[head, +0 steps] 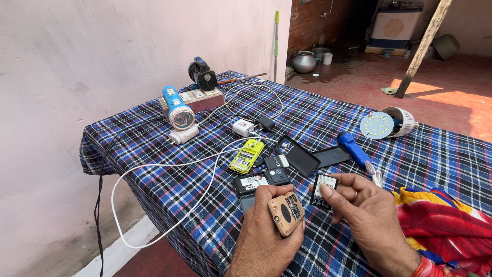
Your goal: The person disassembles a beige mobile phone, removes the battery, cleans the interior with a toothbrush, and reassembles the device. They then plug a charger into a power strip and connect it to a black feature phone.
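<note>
My left hand (266,225) grips a small tan phone (287,213) with its back off, insides facing up. My right hand (361,208) pinches a flat black battery (324,190) with a white label, held just right of the phone and apart from it. Both hands hover over the near edge of a table covered in a blue checked cloth (328,118). Just beyond the hands lie a black phone body (253,183), a yellow phone (247,156) with its back open, and black back covers (300,156).
A blue screwdriver (354,147) lies right of the covers. A white cable (169,169) loops off the table's left edge. Farther back are a blue torch (177,107), a socket board (197,97), white chargers (243,127) and an opened LED bulb (384,123). A pink wall stands on the left.
</note>
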